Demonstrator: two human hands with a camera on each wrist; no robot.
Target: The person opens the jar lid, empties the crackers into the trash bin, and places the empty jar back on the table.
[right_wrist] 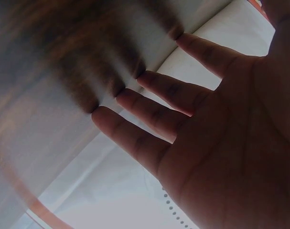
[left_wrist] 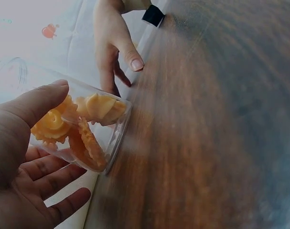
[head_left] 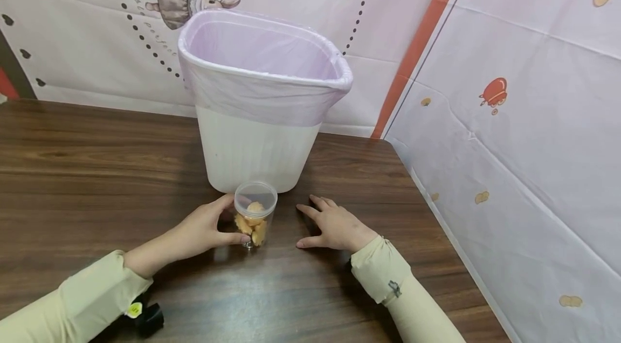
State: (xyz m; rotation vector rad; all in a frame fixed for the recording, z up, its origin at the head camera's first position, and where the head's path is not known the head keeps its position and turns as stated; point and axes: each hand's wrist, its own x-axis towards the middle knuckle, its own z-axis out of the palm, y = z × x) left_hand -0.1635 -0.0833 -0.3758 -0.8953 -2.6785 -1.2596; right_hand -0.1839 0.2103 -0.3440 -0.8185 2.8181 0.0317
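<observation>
A clear plastic jar (head_left: 255, 213) stands upright on the table, just in front of the white bin. Several yellow-orange pieces with scalloped edges (left_wrist: 54, 123), which look like crackers or cookies, lie inside it. My left hand (head_left: 201, 230) holds the jar from its left side, thumb on the near face and fingers around the back. In the left wrist view the thumb lies along the clear wall. To the right of the jar and apart from it, my right hand (head_left: 337, 226) is spread, with its fingertips (right_wrist: 101, 114) touching the tabletop and nothing held.
A white bin (head_left: 257, 143) with a pale purple liner (head_left: 271, 97) stands behind the jar. The brown wooden table (head_left: 97, 170) meets printed cloth walls (head_left: 524, 116) at the back and right. A black strap piece (head_left: 151, 320) shows below the left sleeve.
</observation>
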